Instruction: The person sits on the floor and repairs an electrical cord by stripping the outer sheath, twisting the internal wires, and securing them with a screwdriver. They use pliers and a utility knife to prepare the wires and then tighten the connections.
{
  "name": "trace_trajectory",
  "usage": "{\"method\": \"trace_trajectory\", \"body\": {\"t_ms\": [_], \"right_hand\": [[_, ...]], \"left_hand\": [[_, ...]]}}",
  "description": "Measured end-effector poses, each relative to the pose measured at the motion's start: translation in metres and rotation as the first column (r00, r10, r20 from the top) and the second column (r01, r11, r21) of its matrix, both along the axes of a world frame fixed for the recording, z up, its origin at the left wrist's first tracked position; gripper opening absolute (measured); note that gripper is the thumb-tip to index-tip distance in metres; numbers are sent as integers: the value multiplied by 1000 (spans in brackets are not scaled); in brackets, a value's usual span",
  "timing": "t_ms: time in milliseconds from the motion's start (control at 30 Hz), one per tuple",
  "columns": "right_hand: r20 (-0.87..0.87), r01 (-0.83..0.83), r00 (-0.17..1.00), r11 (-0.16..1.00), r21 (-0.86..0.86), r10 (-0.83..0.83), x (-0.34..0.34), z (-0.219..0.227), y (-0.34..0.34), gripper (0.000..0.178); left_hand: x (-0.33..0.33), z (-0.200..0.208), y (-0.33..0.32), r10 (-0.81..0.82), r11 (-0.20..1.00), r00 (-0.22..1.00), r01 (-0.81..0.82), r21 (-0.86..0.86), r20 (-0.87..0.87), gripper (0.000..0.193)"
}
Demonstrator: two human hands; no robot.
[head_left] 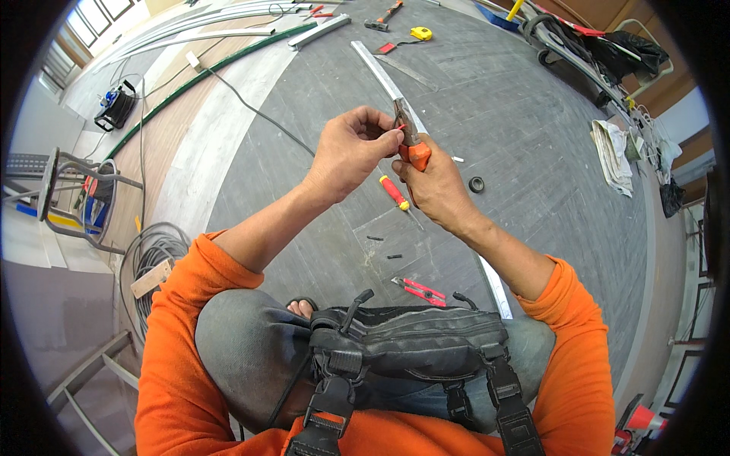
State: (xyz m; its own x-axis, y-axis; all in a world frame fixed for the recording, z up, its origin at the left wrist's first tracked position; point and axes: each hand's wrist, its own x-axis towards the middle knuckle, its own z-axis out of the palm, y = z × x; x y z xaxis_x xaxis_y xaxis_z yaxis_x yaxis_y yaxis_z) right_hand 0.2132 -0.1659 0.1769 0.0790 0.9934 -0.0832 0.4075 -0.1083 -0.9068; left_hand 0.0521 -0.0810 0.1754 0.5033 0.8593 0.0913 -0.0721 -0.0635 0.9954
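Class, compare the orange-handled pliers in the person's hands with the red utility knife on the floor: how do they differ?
The pliers are held off the floor, gripped by the right hand with the left hand at their jaws; the utility knife lies untouched on the grey floor. The pliers' handles are orange, the knife's body red. Both are hand tools.

Two hands, left and right, one orange-handled pliers, one red-and-yellow screwdriver, one red utility knife, one yellow tape measure, one black ring, one hammer, one cable coil
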Motion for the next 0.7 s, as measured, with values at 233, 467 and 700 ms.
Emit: {"method": "trace_trajectory", "body": {"t_ms": [233, 467, 700], "right_hand": [[-164, 31, 986, 976, 216, 5, -3, -21, 6, 23], [-163, 15, 987, 980, 198, 18, -3, -24, 6, 24], [-83, 9, 997, 980, 201, 8, 0, -26, 7, 21]], "left_hand": [[1, 7, -1, -1, 997, 999, 5, -78, 54, 20], [-5, 14, -1, -5, 986, 999, 14, -169, 54, 19], [-1, 11, -1, -33, 999, 998, 33, -1, -51, 20]]}}
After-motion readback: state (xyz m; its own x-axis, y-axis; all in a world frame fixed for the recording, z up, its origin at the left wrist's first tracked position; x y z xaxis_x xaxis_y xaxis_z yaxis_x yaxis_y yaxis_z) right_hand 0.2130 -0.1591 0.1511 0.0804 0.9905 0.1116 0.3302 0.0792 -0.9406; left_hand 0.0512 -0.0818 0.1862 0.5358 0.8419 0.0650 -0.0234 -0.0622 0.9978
